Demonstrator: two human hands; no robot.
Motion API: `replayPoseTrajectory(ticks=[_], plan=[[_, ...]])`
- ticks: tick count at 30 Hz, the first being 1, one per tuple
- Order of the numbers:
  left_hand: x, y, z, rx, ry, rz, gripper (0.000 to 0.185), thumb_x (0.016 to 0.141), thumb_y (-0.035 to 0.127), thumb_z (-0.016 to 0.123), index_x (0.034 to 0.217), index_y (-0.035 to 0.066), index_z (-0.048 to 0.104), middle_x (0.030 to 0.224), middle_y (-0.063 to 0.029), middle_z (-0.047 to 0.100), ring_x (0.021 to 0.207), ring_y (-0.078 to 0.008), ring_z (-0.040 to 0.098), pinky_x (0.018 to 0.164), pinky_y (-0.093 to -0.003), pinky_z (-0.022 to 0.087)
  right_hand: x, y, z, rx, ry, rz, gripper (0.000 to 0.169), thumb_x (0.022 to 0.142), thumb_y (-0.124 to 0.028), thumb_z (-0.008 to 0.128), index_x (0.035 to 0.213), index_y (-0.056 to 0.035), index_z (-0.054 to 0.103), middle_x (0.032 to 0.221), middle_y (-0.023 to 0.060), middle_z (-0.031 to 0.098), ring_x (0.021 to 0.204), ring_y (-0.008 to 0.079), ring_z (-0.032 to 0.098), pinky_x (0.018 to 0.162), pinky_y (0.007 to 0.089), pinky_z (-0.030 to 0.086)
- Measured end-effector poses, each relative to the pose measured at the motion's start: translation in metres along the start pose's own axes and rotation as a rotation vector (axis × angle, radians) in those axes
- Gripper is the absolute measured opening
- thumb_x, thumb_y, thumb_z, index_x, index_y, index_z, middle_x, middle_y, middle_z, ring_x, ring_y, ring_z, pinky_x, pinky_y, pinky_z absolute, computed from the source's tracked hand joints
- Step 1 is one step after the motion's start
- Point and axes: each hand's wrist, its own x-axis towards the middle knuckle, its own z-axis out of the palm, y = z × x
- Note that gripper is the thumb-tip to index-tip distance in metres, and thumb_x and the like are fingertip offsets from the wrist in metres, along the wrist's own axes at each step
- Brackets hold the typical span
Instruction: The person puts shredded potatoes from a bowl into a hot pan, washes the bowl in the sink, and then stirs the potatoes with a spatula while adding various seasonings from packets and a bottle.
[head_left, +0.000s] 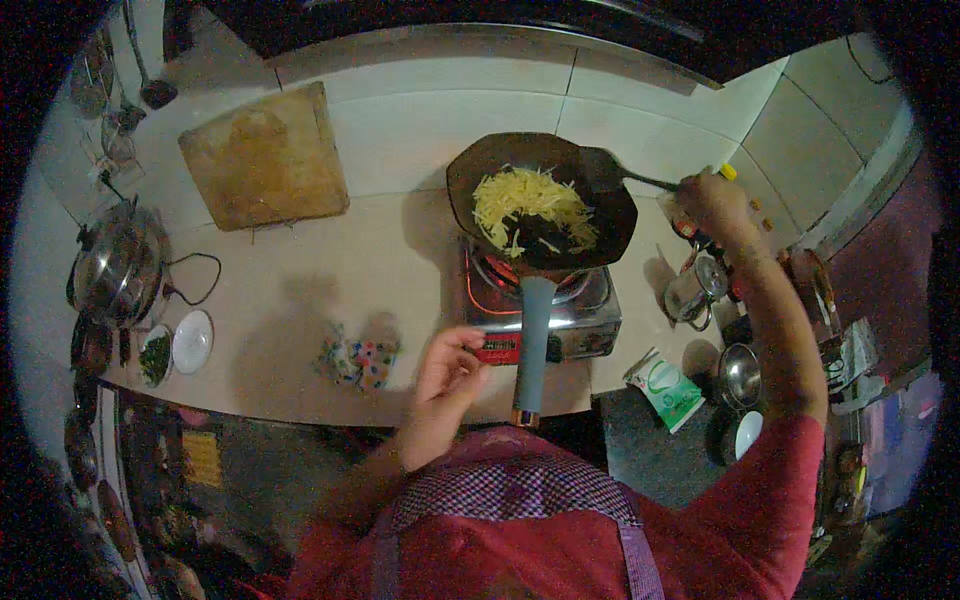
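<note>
A dark wok (615, 225) rests on a lit portable stove (592, 337), its grey handle (534, 337) pointing toward me. Pale yellow shreds (525, 195), perhaps potato, form a curved heap in it. My right hand (712, 201) grips the handle of a dark spatula (601, 171); the blade lies inside the wok, right of the shreds. My left hand (450, 371) is half curled and appears to hold nothing. It hovers left of the wok handle, near the stove's red front panel (501, 348).
A wooden cutting board (266, 161) leans against the back wall. To the left are a shiny lidded pot (118, 274), a bowl of chopped greens (156, 358) and a white bowl (193, 342). At right stand a steel pot (686, 291), a green packet (666, 391) and a steel bowl (740, 377).
</note>
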Motion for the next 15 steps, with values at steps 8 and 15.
replayPoseTrajectory(ticks=[8,15], plan=[[0.003,0.146,-0.008,0.110,-0.569,0.810,0.025,0.084,0.014,0.049,0.106,0.003,0.047,0.082,-0.0071,0.054,0.072,-0.0125,0.052,0.066,-0.0248,0.044,0.009,-0.047,0.037,0.648,-0.151,-0.089,0.028,0.083,-0.023,0.054,0.098,0.0007,0.059,0.085,0.0147,0.062,0.074,0.0216,0.058,0.070,0.0323,0.044],[0.036,0.144,0.020,-0.099,-0.860,0.690,0.025,0.084,0.016,0.050,0.104,0.003,0.047,0.081,-0.0061,0.054,0.070,-0.0125,0.051,0.063,-0.0247,0.042,-0.024,-0.081,-0.033,0.240,-0.263,-0.165,0.031,0.082,-0.030,0.053,0.104,-0.0087,0.059,0.076,0.0169,0.061,0.066,0.0250,0.060,0.060,0.0354,0.046]])
